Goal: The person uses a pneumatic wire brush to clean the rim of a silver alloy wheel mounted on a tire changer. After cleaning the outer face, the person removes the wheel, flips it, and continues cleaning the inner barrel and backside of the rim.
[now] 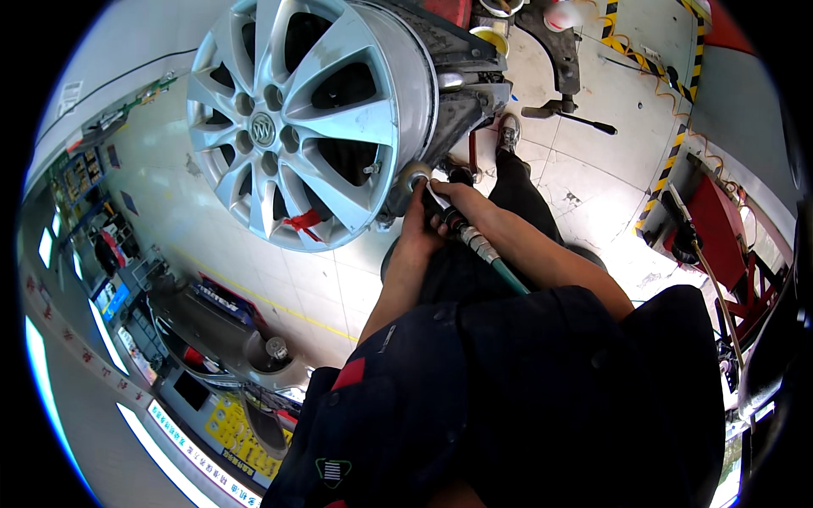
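A silver alloy wheel rim [339, 125] without a tyre stands at the upper left, its spoked face turned toward me. A strip of red tape [304, 223] hangs on its lower spoke. Just below the rim's right edge, both my hands close round a slim air tool [458, 222] with a round metal head and a dark body. My left hand [417, 222] grips it near the head. My right hand [465, 201] wraps it from the other side. A green air hose [508, 278] runs from its end toward my body. Whether the head touches metal is unclear.
Dark metal parts [474, 97] sit behind the rim. A dark arm with a handle [555, 108] stands beyond on the tiled floor [593, 161]. Black-and-yellow tape [660, 190] and red equipment [716, 229] are at right. A grey car bumper [229, 326] lies at lower left.
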Demonstrator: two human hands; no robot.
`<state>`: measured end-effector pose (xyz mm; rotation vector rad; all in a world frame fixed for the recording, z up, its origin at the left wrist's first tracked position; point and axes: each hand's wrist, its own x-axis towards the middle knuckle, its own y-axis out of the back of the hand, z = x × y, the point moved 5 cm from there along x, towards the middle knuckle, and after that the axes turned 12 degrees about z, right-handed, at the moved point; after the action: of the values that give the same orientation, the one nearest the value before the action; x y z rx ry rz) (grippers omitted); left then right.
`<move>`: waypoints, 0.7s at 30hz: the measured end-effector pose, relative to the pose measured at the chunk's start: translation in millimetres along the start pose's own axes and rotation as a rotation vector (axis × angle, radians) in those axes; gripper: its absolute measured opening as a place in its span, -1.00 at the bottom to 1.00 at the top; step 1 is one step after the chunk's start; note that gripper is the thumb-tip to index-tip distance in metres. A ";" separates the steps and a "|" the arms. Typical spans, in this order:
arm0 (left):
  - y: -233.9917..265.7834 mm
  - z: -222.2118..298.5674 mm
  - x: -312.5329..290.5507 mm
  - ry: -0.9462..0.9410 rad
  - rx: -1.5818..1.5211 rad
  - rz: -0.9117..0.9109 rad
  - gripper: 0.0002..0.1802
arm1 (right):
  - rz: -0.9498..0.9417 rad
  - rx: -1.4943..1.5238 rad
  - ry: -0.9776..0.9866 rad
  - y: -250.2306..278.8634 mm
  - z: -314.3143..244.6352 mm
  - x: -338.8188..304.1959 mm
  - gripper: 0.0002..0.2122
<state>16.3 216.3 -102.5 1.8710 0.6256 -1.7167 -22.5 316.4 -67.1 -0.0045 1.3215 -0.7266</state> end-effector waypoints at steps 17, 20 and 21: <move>-35.6 1.7 -24.6 -0.015 0.021 0.043 -0.62 | -0.032 0.056 -0.013 6.2 -11.9 -7.5 -0.78; -36.8 1.1 -17.0 -0.023 0.007 0.035 -0.63 | -0.045 0.089 -0.023 7.1 -17.5 -7.3 -0.78; -36.3 0.5 -15.2 -0.034 -0.011 0.053 -0.63 | -0.039 0.081 -0.030 6.3 -16.6 -7.5 -0.78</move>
<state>-9.0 243.6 -89.9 1.8305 0.5657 -1.7045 -34.5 331.5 -67.7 0.0238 1.2661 -0.8097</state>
